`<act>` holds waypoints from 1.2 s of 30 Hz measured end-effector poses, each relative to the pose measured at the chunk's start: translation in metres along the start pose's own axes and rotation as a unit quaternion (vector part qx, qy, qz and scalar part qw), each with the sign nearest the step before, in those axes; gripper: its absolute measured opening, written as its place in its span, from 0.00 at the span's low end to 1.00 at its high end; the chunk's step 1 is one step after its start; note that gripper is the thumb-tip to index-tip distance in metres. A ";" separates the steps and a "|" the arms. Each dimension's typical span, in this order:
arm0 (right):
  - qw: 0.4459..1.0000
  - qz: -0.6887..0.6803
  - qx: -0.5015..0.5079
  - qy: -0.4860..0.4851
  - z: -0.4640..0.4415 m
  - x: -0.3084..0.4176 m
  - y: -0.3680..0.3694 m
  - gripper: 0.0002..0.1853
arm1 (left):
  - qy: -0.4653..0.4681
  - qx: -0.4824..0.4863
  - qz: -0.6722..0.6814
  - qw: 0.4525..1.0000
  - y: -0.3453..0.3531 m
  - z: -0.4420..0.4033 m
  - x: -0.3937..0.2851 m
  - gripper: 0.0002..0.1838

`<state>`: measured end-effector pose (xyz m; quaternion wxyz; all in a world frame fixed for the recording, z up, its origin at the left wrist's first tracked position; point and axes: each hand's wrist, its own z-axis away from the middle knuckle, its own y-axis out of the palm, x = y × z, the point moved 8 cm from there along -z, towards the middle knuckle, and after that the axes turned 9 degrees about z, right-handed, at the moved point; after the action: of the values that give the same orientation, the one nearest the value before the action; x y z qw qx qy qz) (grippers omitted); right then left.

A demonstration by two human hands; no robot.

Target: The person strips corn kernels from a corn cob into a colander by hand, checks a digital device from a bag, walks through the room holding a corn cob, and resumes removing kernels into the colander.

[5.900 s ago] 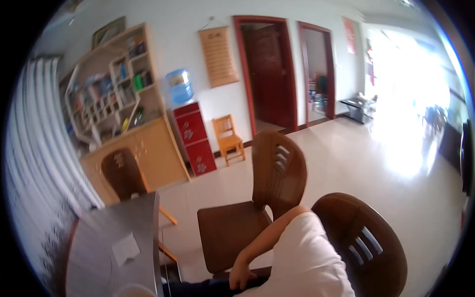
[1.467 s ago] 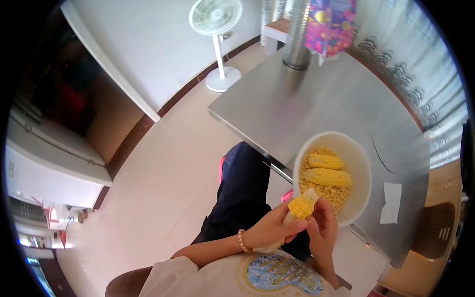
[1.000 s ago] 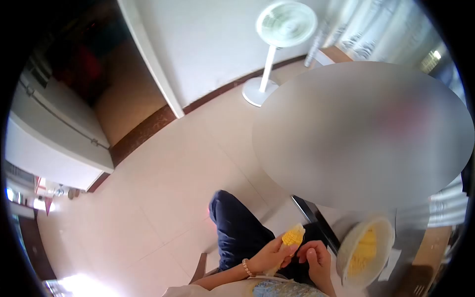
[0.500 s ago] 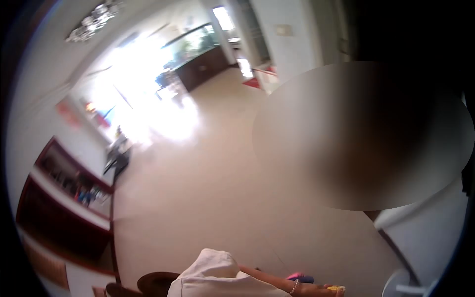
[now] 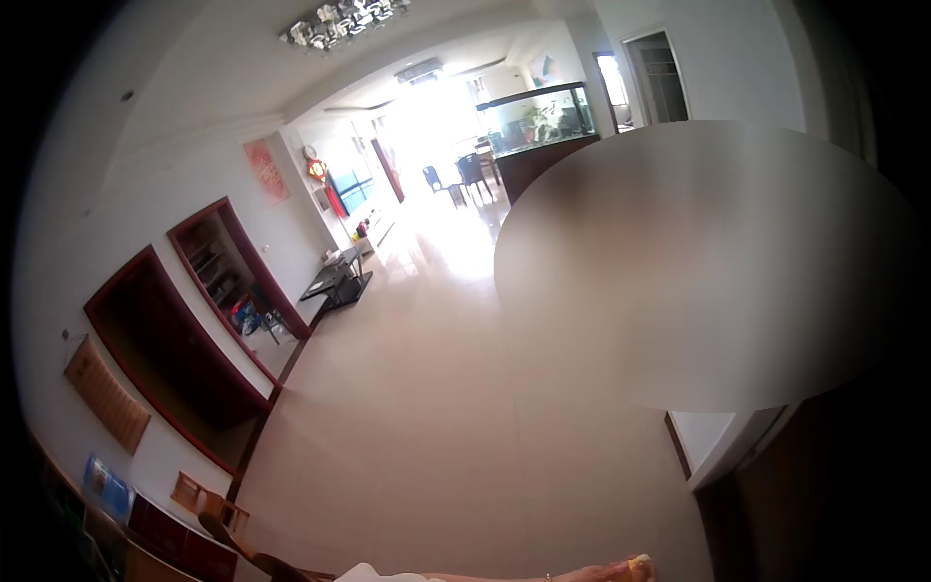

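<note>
At the bottom edge a bare forearm with a beaded bracelet reaches to the right out of a white sleeve. It appears to be my left arm, though only a strip of it shows. My left hand looks closed around a small yellow thing, whose kind I cannot make out. The fingers are mostly cut off by the frame. Below the hand's far side lies the pale tiled floor. My right hand is not in view.
A brown wooden chair is close at the lower left. Dark red doorways line the left wall. A low black table, dark chairs and a fish tank stand farther off. A blurred oval hides much of the right side.
The view has tilted up and swung, so more of the room shows. The arm and sleeve have sunk towards the bottom edge. A pink and blue thing near the hand has left the view.
</note>
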<state>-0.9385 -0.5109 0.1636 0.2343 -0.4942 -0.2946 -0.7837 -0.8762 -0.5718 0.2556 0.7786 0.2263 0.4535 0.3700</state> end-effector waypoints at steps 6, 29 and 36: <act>0.988 -0.012 0.153 0.036 -0.154 0.099 0.085 0.16 | 0.036 -0.140 0.195 0.970 -0.051 -0.050 -0.131 0.25; 0.946 0.045 0.310 0.085 -0.688 0.193 0.402 0.17 | 0.178 -0.309 0.252 0.900 -0.352 -0.201 -0.625 0.25; 0.896 0.111 0.426 0.055 -0.797 0.183 0.500 0.18 | 0.339 -0.309 0.237 0.856 -0.383 -0.218 -0.755 0.21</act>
<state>-1.1905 -1.4359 0.1761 0.5234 -0.3325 -0.5301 -0.5783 -1.1620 -1.3966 0.2930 0.4955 -0.0650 0.4842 0.7182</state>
